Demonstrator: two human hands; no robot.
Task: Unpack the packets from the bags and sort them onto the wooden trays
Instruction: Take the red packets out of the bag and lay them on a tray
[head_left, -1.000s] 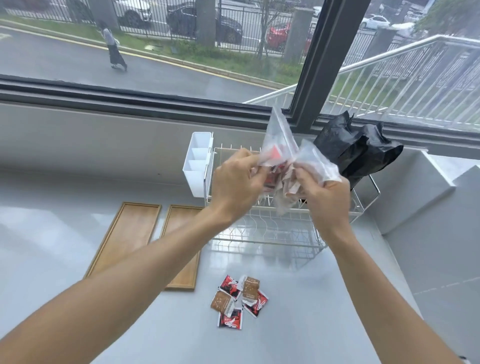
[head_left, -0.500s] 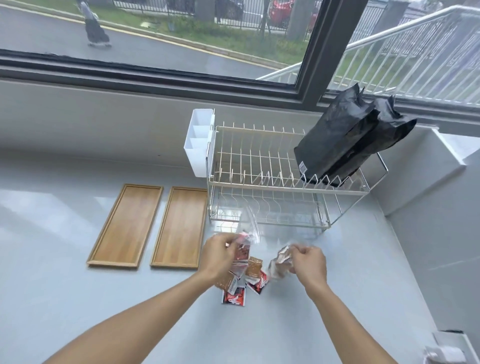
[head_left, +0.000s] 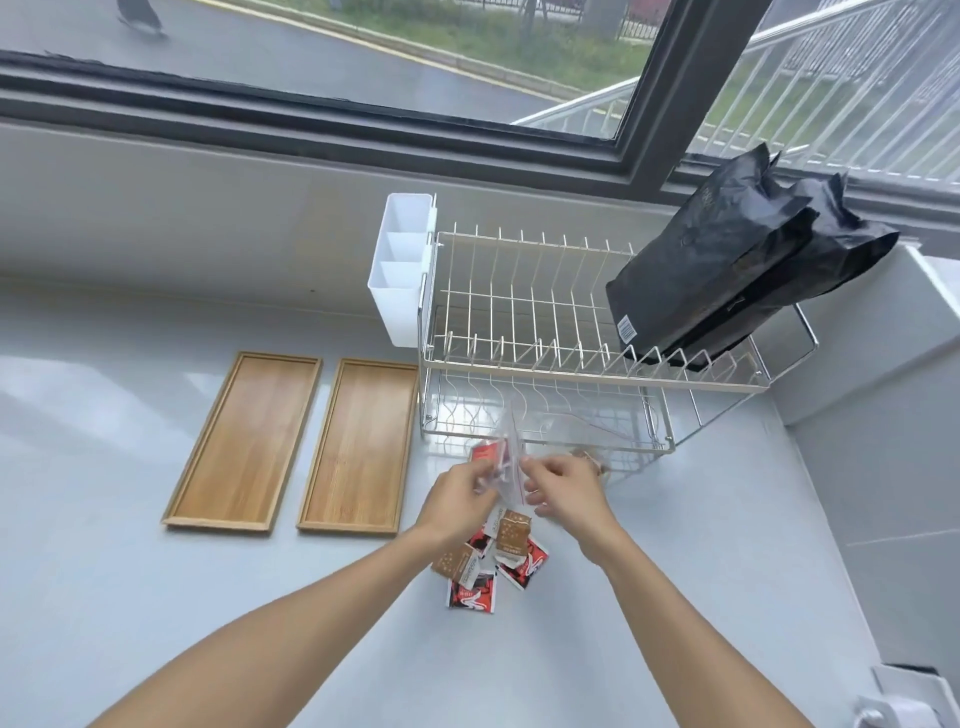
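While both trays (head_left: 244, 441) lie bare, well left of the fingers, the left hand (head_left: 460, 496) and right hand (head_left: 563, 488) pinch a clear bag (head_left: 511, 457) holding packets, just above the loose packets (head_left: 488, 566); unpacking seems underway, so emptying it likely comes next.

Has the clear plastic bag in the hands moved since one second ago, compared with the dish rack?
Yes. The clear plastic bag was held up in front of the dish rack's upper tier; now it is lower, before the bottom tier, just above the loose packets.
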